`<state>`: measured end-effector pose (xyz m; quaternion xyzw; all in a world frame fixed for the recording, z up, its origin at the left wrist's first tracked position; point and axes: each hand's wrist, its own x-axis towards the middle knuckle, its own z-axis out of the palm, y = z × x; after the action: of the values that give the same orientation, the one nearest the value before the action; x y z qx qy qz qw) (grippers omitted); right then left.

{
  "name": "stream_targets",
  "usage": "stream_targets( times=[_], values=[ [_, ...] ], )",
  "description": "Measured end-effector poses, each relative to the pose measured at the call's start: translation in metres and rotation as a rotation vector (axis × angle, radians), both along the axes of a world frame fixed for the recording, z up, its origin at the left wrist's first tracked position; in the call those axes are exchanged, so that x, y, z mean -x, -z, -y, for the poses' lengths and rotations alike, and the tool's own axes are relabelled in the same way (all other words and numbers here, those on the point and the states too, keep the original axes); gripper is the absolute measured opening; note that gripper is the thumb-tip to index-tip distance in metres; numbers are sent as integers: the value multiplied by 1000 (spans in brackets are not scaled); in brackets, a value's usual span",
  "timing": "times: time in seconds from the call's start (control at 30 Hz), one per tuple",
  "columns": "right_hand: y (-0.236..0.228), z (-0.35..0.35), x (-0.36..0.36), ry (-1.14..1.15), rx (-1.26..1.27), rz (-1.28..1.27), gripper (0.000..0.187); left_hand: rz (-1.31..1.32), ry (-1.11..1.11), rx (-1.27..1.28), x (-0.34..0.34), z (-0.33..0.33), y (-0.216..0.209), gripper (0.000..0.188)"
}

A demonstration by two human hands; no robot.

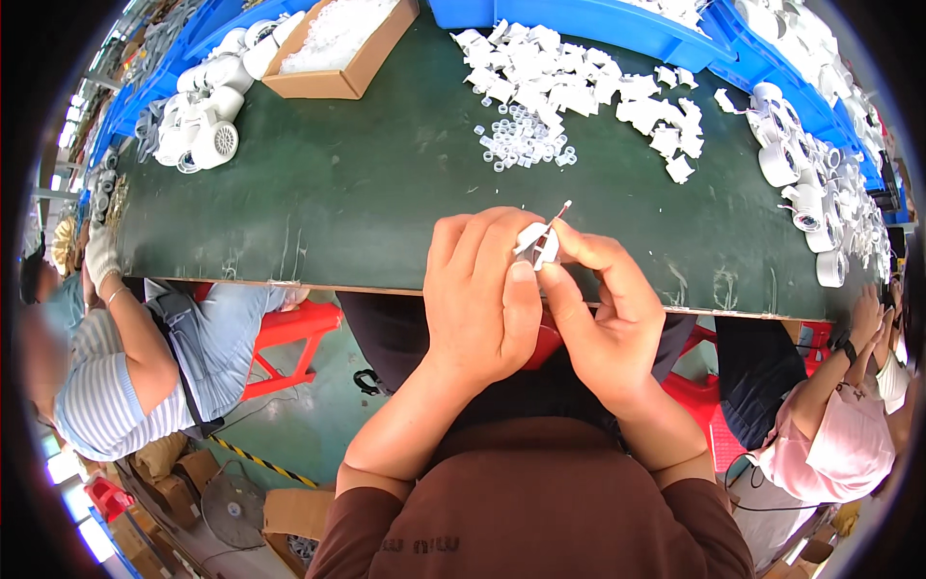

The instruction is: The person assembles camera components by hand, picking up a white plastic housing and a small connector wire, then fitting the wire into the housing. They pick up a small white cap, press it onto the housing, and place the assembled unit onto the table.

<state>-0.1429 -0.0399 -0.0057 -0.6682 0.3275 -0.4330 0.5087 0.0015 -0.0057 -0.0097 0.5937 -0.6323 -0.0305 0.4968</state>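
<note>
- Left hand (479, 294): closed around a small white plastic part (533, 241), thumb pressed up against its lower edge; held just over the near edge of the dark green table (338, 193).
- Right hand (600, 318): fingertips pinched on the same white plastic part from the other side, touching the left hand's thumb; a thin pale strip (558, 216) stood out of the part, slanting up toward the table's far side.
- Heap of white plastic pieces (569, 92): spread on the table beyond the hands, well apart from them, toward the far edge.
- Cluster of small clear rings (521, 135): on the table just on the near side of that heap.
- Cardboard box (338, 48): at the table's far left, filled with pale small parts.
- White round housings (203, 121): grouped at the table's left end, beside the box; more of them (805, 183) lined along the right end.
- Blue bins (598, 24): along the table's far edge.
- Seated people: one in a striped shirt (106, 386) at the left end, one in pink (849, 434) at the right end.
</note>
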Motion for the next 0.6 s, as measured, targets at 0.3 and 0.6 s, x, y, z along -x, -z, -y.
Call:
stream_targets(
  times=[0.3,0.6],
  values=[
    [2,-2,-12,69,223,-12,34,-2,-3,41,1,1,1,31],
    [-10,23,-11,17,242,12,25,-877,214,-211,-6,-12,-4,17]
  ],
)
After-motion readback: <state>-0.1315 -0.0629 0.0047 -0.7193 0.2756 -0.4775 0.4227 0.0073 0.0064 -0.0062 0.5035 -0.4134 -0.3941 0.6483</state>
